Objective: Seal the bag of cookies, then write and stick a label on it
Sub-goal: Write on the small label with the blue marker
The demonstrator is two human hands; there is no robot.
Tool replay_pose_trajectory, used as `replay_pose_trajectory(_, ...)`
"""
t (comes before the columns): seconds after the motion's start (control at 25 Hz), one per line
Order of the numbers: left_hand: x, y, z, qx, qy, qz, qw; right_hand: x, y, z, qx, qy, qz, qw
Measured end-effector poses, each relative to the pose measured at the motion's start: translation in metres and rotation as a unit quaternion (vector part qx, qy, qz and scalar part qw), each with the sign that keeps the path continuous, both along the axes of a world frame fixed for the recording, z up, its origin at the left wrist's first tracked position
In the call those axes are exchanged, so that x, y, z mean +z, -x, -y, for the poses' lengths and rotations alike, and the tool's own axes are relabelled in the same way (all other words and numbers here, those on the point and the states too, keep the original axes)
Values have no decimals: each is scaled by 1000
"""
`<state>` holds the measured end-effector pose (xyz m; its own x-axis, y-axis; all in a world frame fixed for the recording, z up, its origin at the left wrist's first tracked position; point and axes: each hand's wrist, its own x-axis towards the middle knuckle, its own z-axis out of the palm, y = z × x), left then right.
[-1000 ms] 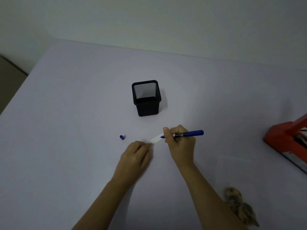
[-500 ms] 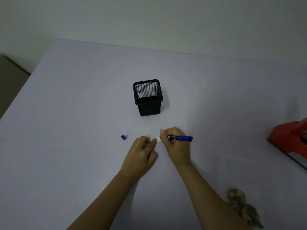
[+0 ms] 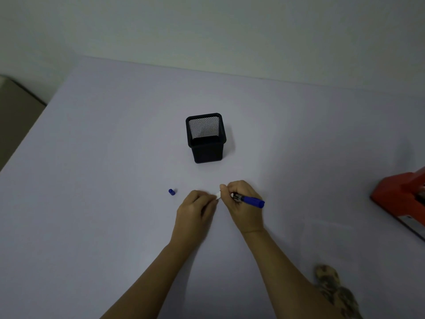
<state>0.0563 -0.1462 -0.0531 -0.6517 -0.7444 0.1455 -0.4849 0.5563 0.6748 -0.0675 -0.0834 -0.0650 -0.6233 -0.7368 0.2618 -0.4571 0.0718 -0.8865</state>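
No readable text anywhere. Dark print on the pen [image 3: 249,200] barrel near the grip (too small and blurred to read). White label [image 3: 218,195] shows only a sliver, no writing legible. Red machine [image 3: 402,199]: no lettering legible.

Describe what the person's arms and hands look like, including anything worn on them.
Nothing worn shows. The left forearm and right forearm are bare from the wrist to the frame's bottom edge, with no sleeve or cuff in view. The left hand and right hand are ungloved. No watch, bracelet or ring can be made out, though the picture is dim.
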Motion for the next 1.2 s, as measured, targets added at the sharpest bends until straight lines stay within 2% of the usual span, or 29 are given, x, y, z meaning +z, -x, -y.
replay_pose_trajectory(0.12,3,6,0,28,-36,-18,999,-1,0,0,-7,6,-12,1000)
replay_pose_trajectory(0.28,1,12,0,70,-73,14,995,1,-1,0,0,16,-10,1000)
replay_pose_trajectory(0.56,-4,4,-9,73,22,-7,997,-1,0,1,13,-6,19,1000)
replay_pose_trajectory(0.72,-13,6,-14,57,46,1,997,3,1,2,-18,1,78,997)
replay_pose_trajectory(1.2,-10,7,-10,62,47,4,997,5,2,2,-21,-13,50,998)
